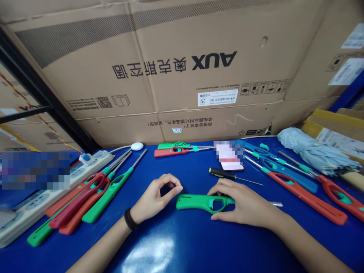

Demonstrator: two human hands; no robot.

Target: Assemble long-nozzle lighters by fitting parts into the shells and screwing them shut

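A green long-necked lighter [199,201] lies flat on the blue table [182,242] in front of me. My right hand [241,204] rests on its trigger end with fingers wrapped over it, and the metal tip [277,204] sticks out past the hand to the right. My left hand [156,197] hovers just left of the lighter's butt, thumb and forefinger pinched in a ring; what they hold is too small to make out. A black band sits on my left wrist.
A heap of red and green lighters [85,197] lies at left beside a white power strip [42,197]. More lighters [298,189] lie at right, two others [173,149] at the back. A screwdriver [227,175], a folded umbrella [313,155] and a big cardboard box [182,76] stand behind.
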